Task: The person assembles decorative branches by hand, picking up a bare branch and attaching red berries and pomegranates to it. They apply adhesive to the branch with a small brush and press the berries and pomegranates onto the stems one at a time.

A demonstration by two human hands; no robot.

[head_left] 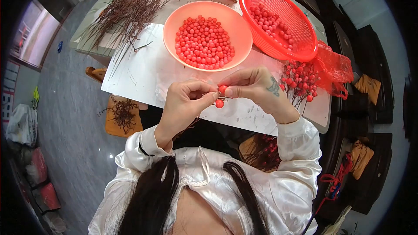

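Observation:
My left hand (187, 104) is closed in a pinch on a thin brown twig (190, 125), part of which shows below the wrist. My right hand (252, 90) pinches a red berry (223, 89) between thumb and fingertips, against the left fingertips. Just below hangs a second red berry (219, 103), close to the left thumb. Beyond both hands stands a peach-coloured bowl (170, 45) holding many loose red berries (204, 43). Where the twig meets the berries is hidden by my fingers.
A red plastic basket (300, 21) with more berries leans beside the bowl. Bare brown twigs (126, 11) lie at the table's back left. Finished-looking berry sprays (300, 80) and a red plastic bag (335, 69) lie right. More twigs rest on a wooden stool (114, 124).

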